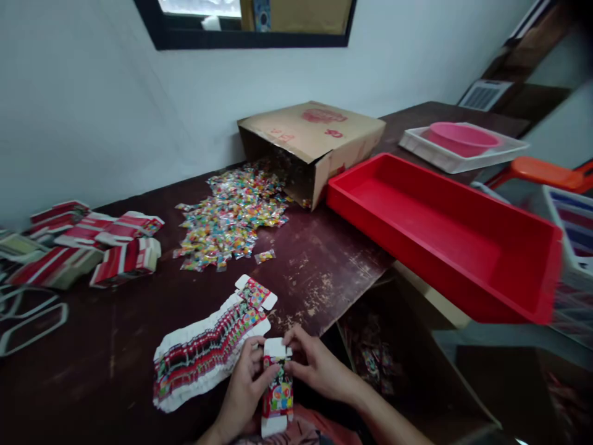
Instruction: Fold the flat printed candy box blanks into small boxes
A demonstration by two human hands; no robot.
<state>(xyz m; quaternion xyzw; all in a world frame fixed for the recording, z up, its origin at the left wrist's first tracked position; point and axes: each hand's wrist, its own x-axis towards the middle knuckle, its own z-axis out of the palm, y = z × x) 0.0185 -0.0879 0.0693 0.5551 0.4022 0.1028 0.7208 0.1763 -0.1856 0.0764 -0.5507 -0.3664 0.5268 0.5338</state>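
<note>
Fanned cartons (208,352) between candy heap (234,216) and box (280,394) in the fingers (300,371)

Pale wall (115,117) spreading from ten o'clock to one, dark window frame (259,40) at twelve, brightness glaring through its left side; the dark-brown bench (306,253) runs eight to two, scuffed near five.

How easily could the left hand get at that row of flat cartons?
Probably easily: the flat cartons lie beside the left hand, nothing visibly between, though it holds a small box.
</note>
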